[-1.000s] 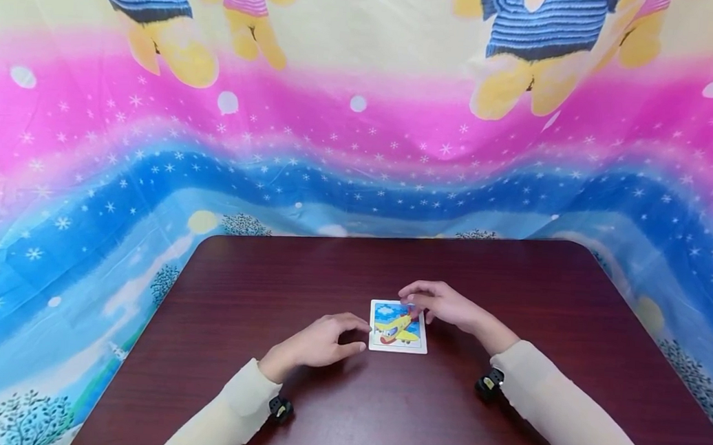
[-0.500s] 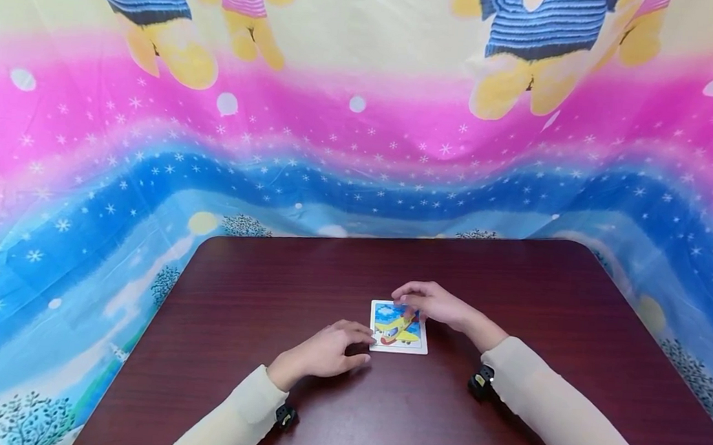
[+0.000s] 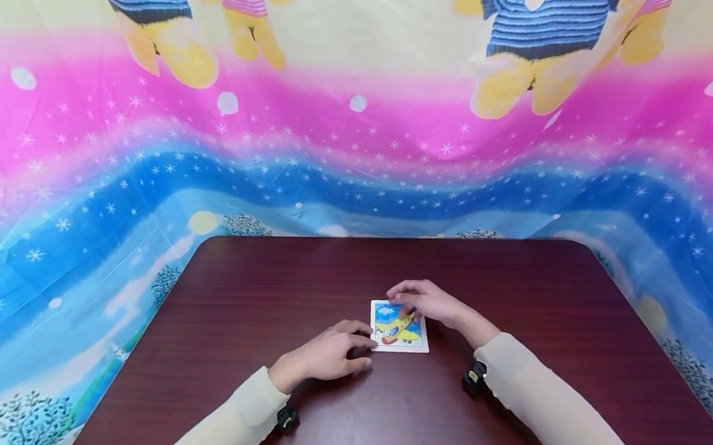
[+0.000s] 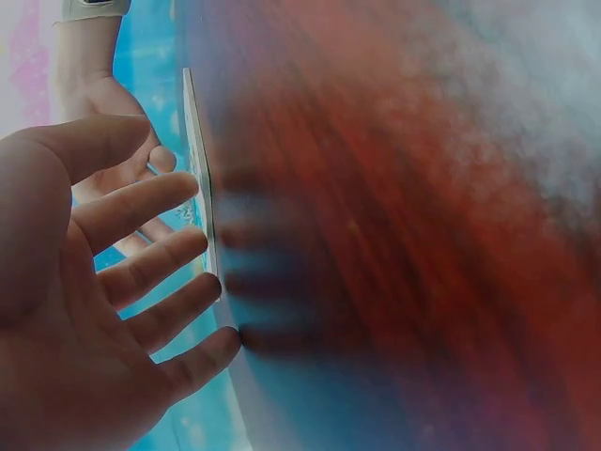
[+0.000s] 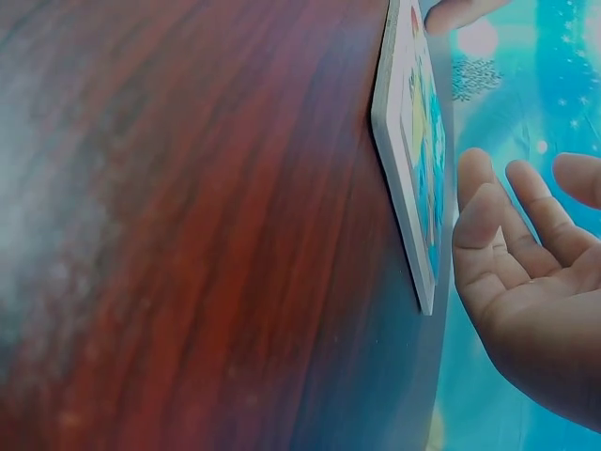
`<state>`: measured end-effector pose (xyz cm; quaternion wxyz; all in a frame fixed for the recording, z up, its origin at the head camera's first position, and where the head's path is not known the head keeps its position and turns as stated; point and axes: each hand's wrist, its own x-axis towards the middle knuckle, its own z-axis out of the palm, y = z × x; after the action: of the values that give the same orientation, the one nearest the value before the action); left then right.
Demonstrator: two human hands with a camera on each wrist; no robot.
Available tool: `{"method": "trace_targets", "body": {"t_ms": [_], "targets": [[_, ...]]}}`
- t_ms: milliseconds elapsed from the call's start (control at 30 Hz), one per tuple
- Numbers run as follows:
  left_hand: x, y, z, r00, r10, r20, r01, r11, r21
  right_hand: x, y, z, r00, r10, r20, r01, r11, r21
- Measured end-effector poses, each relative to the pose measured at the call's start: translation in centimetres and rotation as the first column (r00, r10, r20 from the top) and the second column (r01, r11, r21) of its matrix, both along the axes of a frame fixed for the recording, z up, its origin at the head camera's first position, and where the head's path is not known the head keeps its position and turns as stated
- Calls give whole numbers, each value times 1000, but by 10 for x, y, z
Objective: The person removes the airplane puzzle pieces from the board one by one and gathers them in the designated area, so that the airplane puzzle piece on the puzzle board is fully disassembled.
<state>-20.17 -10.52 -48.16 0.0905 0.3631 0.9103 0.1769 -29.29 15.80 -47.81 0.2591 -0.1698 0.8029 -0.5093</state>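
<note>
A square picture board (image 3: 400, 334) with a white border lies flat on the dark red-brown table. It carries a yellow airplane on a blue sky. My left hand (image 3: 330, 352) is at its left side, fingers spread and fairly straight, fingertips at the near-left edge. In the left wrist view the hand's fingers (image 4: 155, 258) reach the thin edge of the board. Over the far right corner hovers my right hand (image 3: 430, 302), hiding part of the picture. The right wrist view shows its fingers (image 5: 531, 221) loosely bent with nothing between them, just off the board (image 5: 404, 169).
The wooden table (image 3: 278, 272) has rounded far corners. A printed cloth (image 3: 350, 132) with bears and snowflakes hangs behind and along both sides. Small black cameras sit under the left cuff (image 3: 287, 419) and the right cuff (image 3: 474, 377).
My right hand has slid a little left over the board. The left hand has moved right, bringing its fingertips to the board's edge. The board has hardly shifted.
</note>
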Motion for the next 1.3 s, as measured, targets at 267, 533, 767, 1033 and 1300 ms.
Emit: {"method": "trace_targets", "body": {"t_ms": [267, 533, 767, 1033, 1300], "targets": [[0, 0, 0, 1000, -3, 7, 3, 1000, -11, -4, -7, -2, 999, -24, 26, 24, 1000, -5], [-1, 0, 0, 1000, -4, 6, 4, 1000, -16, -6, -11, -3, 999, -29, 39, 29, 1000, 4], [-1, 0, 0, 1000, 5, 4, -5, 1000, -21, -4, -14, 0, 999, -37, 34, 36, 999, 32], [-1, 0, -2, 1000, -2, -11, 2, 1000, -19, -4, -15, -1, 999, -40, 32, 39, 998, 40], [-1, -1, -2, 1000, -11, -14, 11, 1000, -21, -4, -17, -4, 999, -32, 36, 31, 999, 33]]}}
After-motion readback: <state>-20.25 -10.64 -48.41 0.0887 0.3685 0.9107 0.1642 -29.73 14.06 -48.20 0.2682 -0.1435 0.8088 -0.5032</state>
